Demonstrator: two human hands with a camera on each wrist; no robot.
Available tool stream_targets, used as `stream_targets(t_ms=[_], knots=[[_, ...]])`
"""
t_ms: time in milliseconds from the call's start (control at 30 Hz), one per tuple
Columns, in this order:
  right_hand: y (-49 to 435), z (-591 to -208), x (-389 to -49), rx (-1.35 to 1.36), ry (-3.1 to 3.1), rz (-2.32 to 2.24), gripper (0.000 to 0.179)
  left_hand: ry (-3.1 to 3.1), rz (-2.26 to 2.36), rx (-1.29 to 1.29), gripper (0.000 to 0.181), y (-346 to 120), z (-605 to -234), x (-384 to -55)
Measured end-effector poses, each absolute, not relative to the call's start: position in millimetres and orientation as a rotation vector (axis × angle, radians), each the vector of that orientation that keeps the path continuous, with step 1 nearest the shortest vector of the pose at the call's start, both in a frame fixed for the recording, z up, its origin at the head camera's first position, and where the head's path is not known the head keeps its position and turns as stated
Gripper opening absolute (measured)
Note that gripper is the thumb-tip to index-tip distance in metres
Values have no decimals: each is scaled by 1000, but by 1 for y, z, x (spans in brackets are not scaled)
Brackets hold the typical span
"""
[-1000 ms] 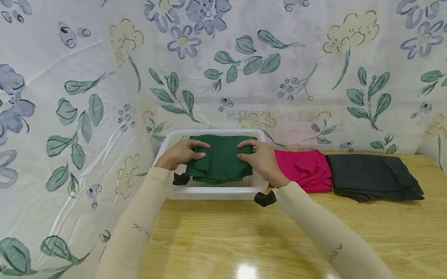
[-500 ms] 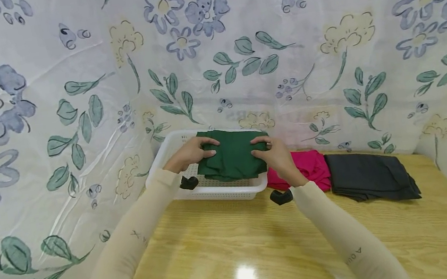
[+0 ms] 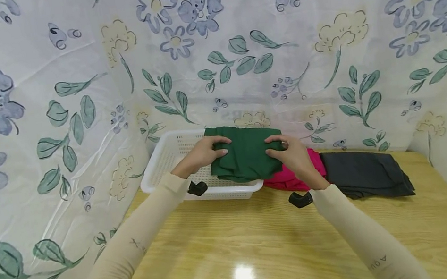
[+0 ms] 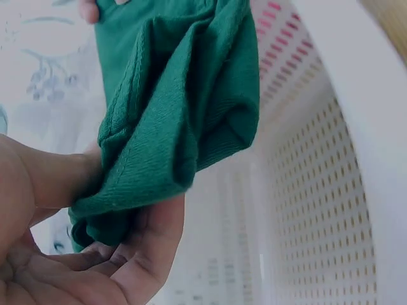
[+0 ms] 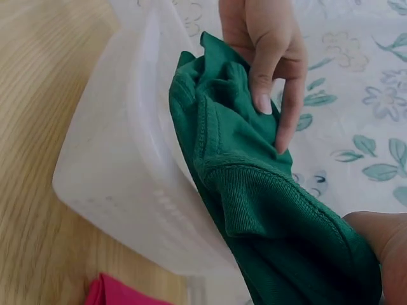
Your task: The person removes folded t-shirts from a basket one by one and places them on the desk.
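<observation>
A folded green garment [image 3: 248,152], with stitched seams and what looks like a ribbed band in the right wrist view, is held between both hands above the right side of a white plastic basket [image 3: 158,163]. My left hand [image 3: 204,153] pinches its left end, thumb on one face and fingers beneath, as the left wrist view shows. The right hand [image 3: 294,155] grips the opposite end, over the basket's right edge. Part of a folded pink cloth [image 3: 317,162] lies hidden behind the green garment and right hand.
Right of the pink cloth lies a folded black cloth [image 3: 365,172] on the wooden table [image 3: 229,239]. A flowered white sheet [image 3: 235,37] hangs behind and on the left, close to the basket.
Both hands have carried the green garment to the right, from inside the basket to over its right side. More of the basket's left interior shows now, and the basket looks shifted slightly left.
</observation>
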State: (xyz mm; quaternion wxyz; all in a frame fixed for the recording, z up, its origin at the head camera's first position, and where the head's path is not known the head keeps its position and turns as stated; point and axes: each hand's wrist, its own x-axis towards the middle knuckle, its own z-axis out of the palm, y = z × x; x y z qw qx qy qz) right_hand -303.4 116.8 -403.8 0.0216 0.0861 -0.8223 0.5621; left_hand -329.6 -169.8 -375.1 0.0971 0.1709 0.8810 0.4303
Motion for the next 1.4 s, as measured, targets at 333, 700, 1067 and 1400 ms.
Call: stream_targets(t_ms=[333,700,1067,1400], knots=[[152,-402,-288,290,-2570,1663,32,2629,1270,572,39,-140,-369,-315],[189,-407,-267,285,-2604,1524,34,2625,1248,686,39,-110,-380,-304],[226,-418,-245,254,-2605,1475,37,2578,1234,822,40,-78,-392,-291],[251,-434,-223,185,-2588,1509,39,2566,1179,857,40,-51,-405,-280]])
